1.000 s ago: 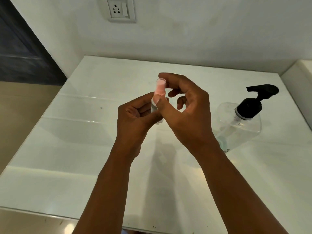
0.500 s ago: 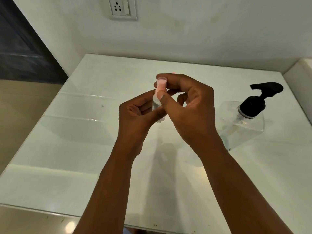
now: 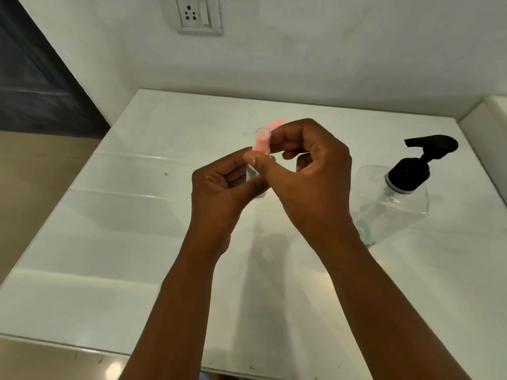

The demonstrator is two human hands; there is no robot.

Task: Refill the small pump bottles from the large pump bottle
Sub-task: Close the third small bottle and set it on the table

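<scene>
Glossy white tabletop (image 3: pixel 115 270) fills the near field, w/ both forearms reaching over it toward the middle. Left hand (image 3: pixel 219 187) has its fingers curled round the lower body of the small pump bottle (image 3: pixel 259 157), a thin clear tube held roughly upright above the surface, not resting on it. Right hand (image 3: pixel 307 171) pinches at the bottle's upper end, thumb tip against the pink section, forefinger hooked over the top. A pink blur just above the rim is prob. the pump top or cap, but it's too smeared to say whether it is on, loose or off.

Handling, as a guess: the small bottle looks v. light, rigid plastic, smooth enough to twist in the fingers, so the left hand's wrap low on the barrel is the right anchor while the right works the top. Squeeze too hard and a thin wall could flex; a loose top that small would be easy to drop.

Further back on the right, well apart from both hands, stands the large pump bottle (image 3: pixel 395 201): clear, squarish body, black pump head (image 3: pixel 428 149), nozzle pointing left. It looks nearly see-through, level hard to read, prob. stiff-walled and heavier than the small 1. Best held by the body w/ 1 hand while the other presses the head.

Wall socket (image 3: pixel 199 15) sits on the far wall.
</scene>
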